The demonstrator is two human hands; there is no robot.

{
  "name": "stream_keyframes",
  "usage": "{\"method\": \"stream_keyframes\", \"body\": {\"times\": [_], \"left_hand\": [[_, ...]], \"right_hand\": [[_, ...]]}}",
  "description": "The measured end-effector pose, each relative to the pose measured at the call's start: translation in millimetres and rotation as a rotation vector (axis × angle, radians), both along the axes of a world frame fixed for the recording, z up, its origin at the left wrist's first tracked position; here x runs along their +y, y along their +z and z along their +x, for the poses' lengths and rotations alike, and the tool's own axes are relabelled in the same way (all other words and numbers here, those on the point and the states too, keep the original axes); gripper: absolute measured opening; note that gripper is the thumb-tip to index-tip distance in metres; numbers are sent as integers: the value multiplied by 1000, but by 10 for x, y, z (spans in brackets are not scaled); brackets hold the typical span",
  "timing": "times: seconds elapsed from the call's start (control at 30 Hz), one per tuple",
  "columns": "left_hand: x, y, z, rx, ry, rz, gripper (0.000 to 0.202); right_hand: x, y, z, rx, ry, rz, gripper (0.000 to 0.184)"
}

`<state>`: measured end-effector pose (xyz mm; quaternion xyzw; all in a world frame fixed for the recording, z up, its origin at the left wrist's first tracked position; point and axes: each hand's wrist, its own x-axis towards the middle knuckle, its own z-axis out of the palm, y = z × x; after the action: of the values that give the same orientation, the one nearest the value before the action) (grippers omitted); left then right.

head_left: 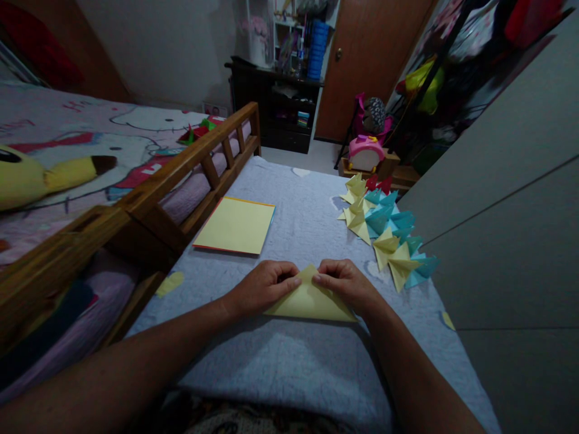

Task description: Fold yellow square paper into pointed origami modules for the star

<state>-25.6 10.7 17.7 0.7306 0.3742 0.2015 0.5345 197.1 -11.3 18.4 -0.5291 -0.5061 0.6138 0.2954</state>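
Item 1: folded yellow sheet [312, 307], one, a triangle, lying midway across the cloth-covered surface [280, 367], towards its near edge. Tip points to the far edge; long side faces the near edge.

Step in hand: apparently a corner-to-corner fold, with the tip being lined up. The next move would seem to call for holding the tip true while the long side is creased flat.

Item 2: left hand [271, 286], fingers curled, nearly closed, thumb on the paper just left of the tip, clamped on the sheet.

Item 3: right hand [346, 284], a near mirror of the left, pinching just right of the tip (how firmly either presses, cannot tell). The hands stand apart, the tip between them.

Item 4: stack of square paper [235, 226], yellow uppermost, by the left edge.

Item 5: folded paper pieces [382, 211], yellow, blue and red, clustered along the right edge towards the far right corner.
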Motion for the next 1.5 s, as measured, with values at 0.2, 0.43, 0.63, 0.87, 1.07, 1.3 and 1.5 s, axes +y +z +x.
{"method": "stream_keyframes", "body": {"times": [0.2,0.43,0.63,0.87,1.07,1.3,1.5], "left_hand": [[-4,12,3,-5,8,-5,32],[12,-15,-4,-7,1,-23,33],[6,-4,0,-6,0,-27,34],[1,26,8,6,-1,-12,35],[11,-4,16,-21,26,-34,34],[38,8,25,54,52,35,34],[97,-18,51,241,53,242,31]], "right_hand": [[-3,2,-7,14,-9,-2,34],[-2,-3,-4,0,-9,-3,35],[-2,-11,-8,-1,-4,5,36],[-4,-8,-7,-6,-3,6,35],[-1,-13,-15,-9,-4,13,34],[14,-20,-37,-99,16,140,25],[47,-37,-121,-393,15,333,17]]}}
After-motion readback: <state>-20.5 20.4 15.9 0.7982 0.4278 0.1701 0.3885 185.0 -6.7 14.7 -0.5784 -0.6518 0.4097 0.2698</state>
